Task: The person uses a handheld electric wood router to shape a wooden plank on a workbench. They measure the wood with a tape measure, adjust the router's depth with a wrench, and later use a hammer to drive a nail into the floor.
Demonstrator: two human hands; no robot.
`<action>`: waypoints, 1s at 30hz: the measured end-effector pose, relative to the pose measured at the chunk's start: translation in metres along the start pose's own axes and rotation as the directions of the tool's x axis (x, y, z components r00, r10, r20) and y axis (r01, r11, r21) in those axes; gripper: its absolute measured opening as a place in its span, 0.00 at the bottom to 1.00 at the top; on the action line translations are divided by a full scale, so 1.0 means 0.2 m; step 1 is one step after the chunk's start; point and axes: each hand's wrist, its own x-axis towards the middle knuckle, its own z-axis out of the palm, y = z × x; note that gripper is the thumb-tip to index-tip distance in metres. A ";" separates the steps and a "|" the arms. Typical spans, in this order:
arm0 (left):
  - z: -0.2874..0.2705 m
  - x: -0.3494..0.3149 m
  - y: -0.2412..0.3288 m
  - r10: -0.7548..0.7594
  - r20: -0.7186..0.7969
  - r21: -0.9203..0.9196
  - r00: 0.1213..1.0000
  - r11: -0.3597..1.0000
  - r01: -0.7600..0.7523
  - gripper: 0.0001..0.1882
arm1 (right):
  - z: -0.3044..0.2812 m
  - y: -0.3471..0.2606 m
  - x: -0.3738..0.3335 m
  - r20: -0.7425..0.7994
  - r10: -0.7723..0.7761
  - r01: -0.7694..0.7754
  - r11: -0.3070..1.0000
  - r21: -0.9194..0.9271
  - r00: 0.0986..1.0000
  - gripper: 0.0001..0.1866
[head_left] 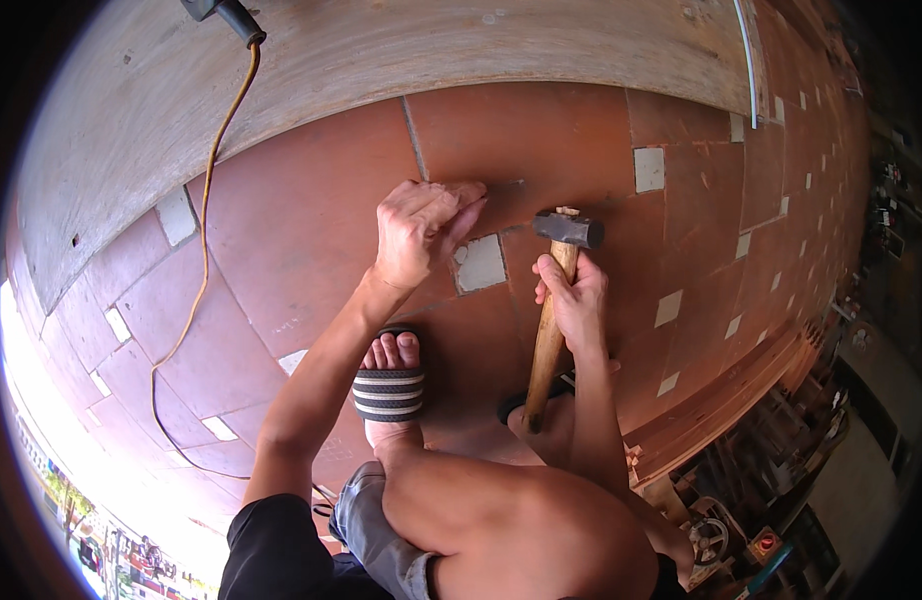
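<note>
My right hand [581, 308] is wrapped round the wooden handle of a hammer [546, 345], near its dark metal head. The head points away from me and the long handle slants back toward my right foot. To its left, my left hand [413, 235] is closed above the floor, fingers pressed together and pointing right. A thin dark streak shows just past the fingertips; whether it is something held or a mark on the tile, I cannot tell. A pale square tile inset [481, 263] lies between the two hands.
Reddish floor tiles [526, 130] with small pale insets spread around me. A wide greyish board [431, 60] lies along the far side. A yellowish cord [207, 200] runs from a dark connector down the left. My sandalled foot [389, 390] is below the left hand; long timber [726, 395] lies at right.
</note>
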 end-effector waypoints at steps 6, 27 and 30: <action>0.16 0.01 -0.05 -0.064 0.039 0.306 0.997 0.951 0.049 0.08 | 0.04 -0.02 -0.02 -0.009 -0.288 0.243 0.825 -0.510 0.958 0.17; 0.12 0.01 -0.04 -0.050 0.069 0.283 0.996 0.959 0.028 0.08 | 0.21 -0.23 0.23 0.194 -0.434 0.447 0.614 -0.651 0.880 0.14; 0.14 0.02 -0.03 -0.081 0.105 0.281 0.991 0.958 0.049 0.08 | 0.09 -0.34 0.17 0.254 -0.469 0.516 0.600 -0.611 0.846 0.15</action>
